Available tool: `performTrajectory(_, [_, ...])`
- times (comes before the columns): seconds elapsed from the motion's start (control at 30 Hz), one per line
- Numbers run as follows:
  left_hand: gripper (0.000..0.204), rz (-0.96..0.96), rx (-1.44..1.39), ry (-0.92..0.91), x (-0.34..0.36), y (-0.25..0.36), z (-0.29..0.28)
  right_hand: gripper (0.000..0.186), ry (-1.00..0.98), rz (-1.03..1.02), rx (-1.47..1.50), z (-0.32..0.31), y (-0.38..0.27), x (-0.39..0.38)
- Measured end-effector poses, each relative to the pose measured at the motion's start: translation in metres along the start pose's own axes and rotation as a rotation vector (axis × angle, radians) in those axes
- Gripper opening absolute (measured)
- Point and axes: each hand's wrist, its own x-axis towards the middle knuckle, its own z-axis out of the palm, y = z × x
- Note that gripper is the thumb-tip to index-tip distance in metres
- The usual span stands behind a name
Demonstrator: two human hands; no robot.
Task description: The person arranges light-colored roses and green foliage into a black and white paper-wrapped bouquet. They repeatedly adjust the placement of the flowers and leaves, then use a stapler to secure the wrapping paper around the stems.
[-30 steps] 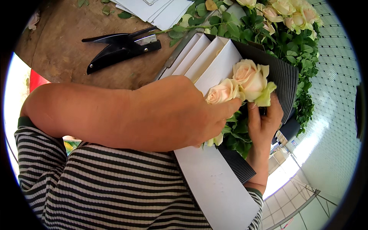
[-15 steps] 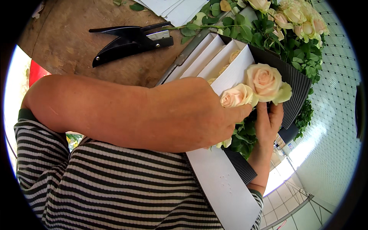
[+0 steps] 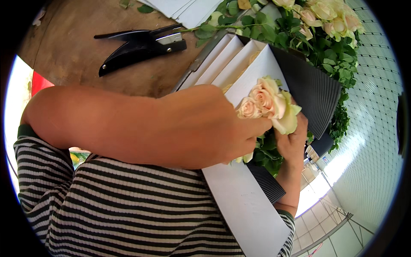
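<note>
Two pale peach roses stand side by side in front of a white card sheet (image 3: 252, 73). My left hand (image 3: 209, 124) curls round the bunch beside the smaller rose (image 3: 248, 108), its forefinger stretched below the blooms and its other fingertips hidden. Under the bigger rose (image 3: 272, 100), my right hand (image 3: 293, 137) pinches the flower's base between thumb and fingers. Green leaves (image 3: 268, 152) show between the hands. Black corrugated cardboard (image 3: 311, 92) wraps the far side of the bunch, and a white card strip (image 3: 246, 205) extends down across my lap.
A black plier stapler (image 3: 143, 45) lies on the wooden table (image 3: 72, 55). White sheets (image 3: 188, 10) are stacked at the back. More peach roses (image 3: 332, 19) with leaves are heaped at the upper right, beside netting (image 3: 376, 85). White card dividers (image 3: 218, 55) stand beyond my left hand.
My right hand has brought the bigger rose left and slightly down, against the smaller one. My left hand has hardly moved, and the whole view has shifted a little.
</note>
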Motion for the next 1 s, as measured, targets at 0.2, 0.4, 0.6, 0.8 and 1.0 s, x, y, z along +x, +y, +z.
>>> performTrajectory(0.2, [0.055,-0.027,0.075,0.031,0.014,0.001,-0.008,0.039,0.021,0.006,-0.242,0.007,-0.008,-0.003])
performTrajectory(0.4, [0.080,-0.088,0.110,-0.123,0.027,0.002,-0.027,0.047,-0.075,-0.044,-0.478,-0.027,-0.038,0.009])
performTrajectory(0.6, [0.094,-0.121,0.153,-0.192,0.031,0.010,-0.037,0.032,0.194,0.081,0.374,-0.127,0.045,0.055])
performTrajectory(0.8, [0.086,-0.148,0.182,-0.291,0.037,0.016,-0.044,0.043,0.008,0.251,-0.366,-0.024,0.178,0.073])
performTrajectory(1.0, [0.087,-0.162,0.236,-0.294,0.042,0.020,-0.041,0.017,0.916,0.140,-0.295,-0.154,0.087,0.018])
